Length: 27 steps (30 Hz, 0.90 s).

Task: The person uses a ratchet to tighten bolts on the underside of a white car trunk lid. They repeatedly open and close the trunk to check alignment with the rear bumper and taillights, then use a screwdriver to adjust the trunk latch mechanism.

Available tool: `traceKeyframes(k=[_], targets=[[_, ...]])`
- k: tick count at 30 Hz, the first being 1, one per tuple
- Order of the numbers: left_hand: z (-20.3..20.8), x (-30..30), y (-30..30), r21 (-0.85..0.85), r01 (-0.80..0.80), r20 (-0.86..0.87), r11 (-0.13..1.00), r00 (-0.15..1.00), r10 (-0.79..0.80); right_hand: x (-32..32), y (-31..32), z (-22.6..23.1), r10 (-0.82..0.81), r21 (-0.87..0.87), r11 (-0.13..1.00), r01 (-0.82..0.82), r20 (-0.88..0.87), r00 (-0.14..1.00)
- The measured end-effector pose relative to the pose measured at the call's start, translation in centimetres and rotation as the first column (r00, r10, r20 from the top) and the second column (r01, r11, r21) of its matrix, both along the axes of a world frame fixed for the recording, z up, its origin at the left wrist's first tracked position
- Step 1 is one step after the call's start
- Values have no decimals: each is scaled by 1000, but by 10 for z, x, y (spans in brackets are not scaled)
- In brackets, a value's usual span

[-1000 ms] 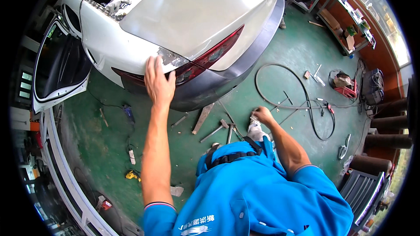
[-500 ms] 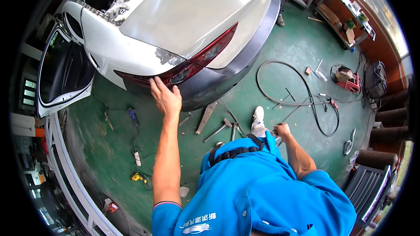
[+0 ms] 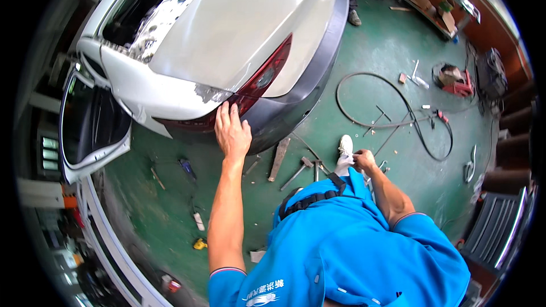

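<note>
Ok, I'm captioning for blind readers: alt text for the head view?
A person's left hand, grip open, is at a pale car's red tail light; the right hand hangs lower. A hammer and looped hose lie on green floor.

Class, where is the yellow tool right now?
In the head view, the yellow tool lies at lower left on the green floor, in the picture just left of the left forearm and below a white oblong object.
</note>
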State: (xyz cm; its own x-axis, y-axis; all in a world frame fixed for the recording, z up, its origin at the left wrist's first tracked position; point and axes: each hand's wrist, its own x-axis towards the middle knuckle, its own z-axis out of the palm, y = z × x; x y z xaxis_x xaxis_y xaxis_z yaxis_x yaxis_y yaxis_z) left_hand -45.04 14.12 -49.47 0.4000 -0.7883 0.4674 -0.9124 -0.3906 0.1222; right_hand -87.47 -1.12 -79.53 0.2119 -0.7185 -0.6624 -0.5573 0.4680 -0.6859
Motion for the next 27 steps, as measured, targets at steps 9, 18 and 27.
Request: traceKeyframes(k=[9,18,27], targets=[[76,53,-33,4,191,138,982,972,-190,14,23,-4,7,-235,971,-41,-141,990],[68,93,-94,326,173,157,929,960,-234,110,159,41,215,-129,972,-197,146,966],[41,62,-122,295,81,213,952,966,-148,52,222,-82,92,139,985,-103,84,992]])
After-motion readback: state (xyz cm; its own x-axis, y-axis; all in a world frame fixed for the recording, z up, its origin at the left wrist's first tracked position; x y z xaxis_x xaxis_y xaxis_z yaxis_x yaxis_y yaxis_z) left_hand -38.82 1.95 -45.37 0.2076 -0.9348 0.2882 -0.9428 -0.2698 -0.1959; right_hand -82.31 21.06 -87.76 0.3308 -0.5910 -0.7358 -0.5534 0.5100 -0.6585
